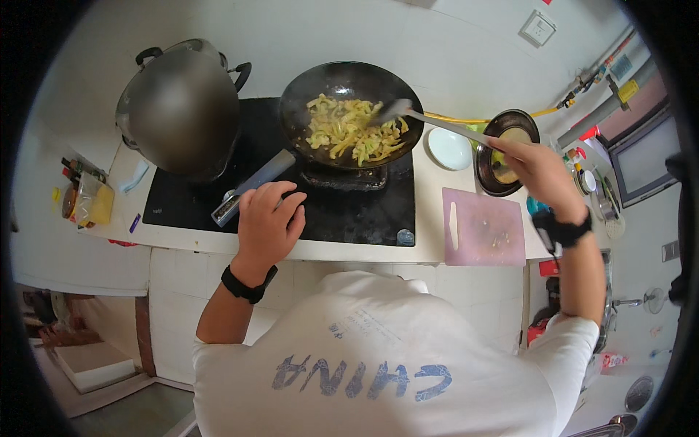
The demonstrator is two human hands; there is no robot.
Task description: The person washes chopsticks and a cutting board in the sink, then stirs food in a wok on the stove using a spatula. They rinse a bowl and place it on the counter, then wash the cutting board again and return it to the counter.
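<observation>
In my right hand (538,172) is the handle of a metal wok spatula (450,127), whose blurred blade lies among the food in the wok. The black wok (295,90) rests on the black glass cooktop (175,202) and holds chopped yellow-green vegetables, apparently cauliflower (341,128). My left hand (271,218) hovers or rests by the wok's greyish-blue handle (267,169), its fingers bent and apart. Whether its fingertips touch the handle I cannot tell.
A large lidded pot (123,114) stands on the cooktop's left. Right of the wok are a white dish (449,148), a dark round pan (483,175) and a pink cutting board (480,218). Bagged goods (98,202) stand at the far left.
</observation>
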